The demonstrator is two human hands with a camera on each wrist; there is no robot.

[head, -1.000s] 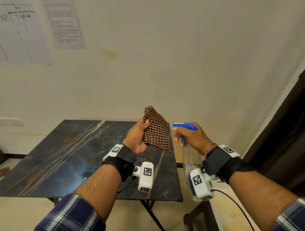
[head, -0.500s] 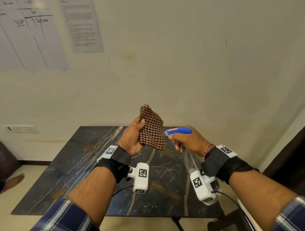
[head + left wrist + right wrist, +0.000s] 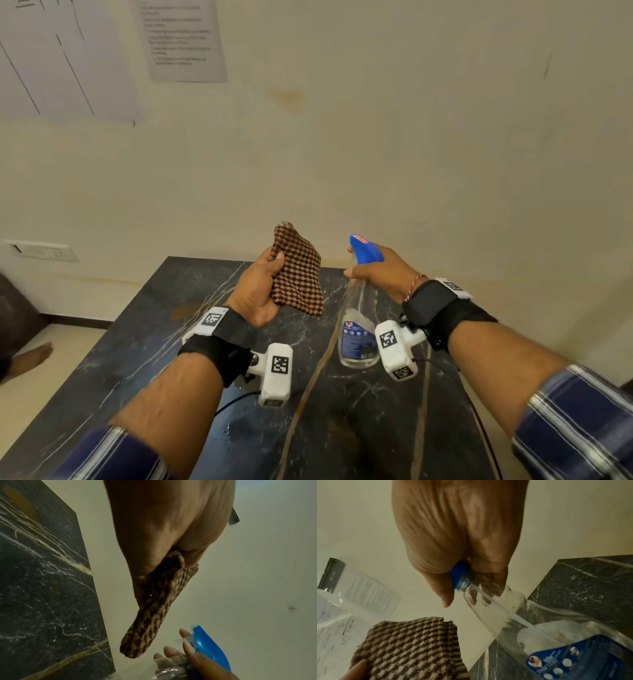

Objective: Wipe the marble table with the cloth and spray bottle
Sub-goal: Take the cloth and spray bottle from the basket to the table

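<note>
Spray bottle [image 3: 358, 337] nozzle tip hard to see

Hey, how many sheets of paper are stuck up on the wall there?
2. One large sheet with ruled lines sits at the upper left, cut off by the frame edge. A smaller printed sheet hangs just right of it. More may lie outside the view.

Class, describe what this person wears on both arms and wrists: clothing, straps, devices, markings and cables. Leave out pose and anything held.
Both forearms show rolled-up navy sleeves with white stripes. Each wrist carries a black strap bearing a white tag with a black square code. A white camera unit with square code markers hangs under the left wrist, and another under the right; thin black cables trail from both. A red-and-white thread bracelet circles the right wrist.
</note>
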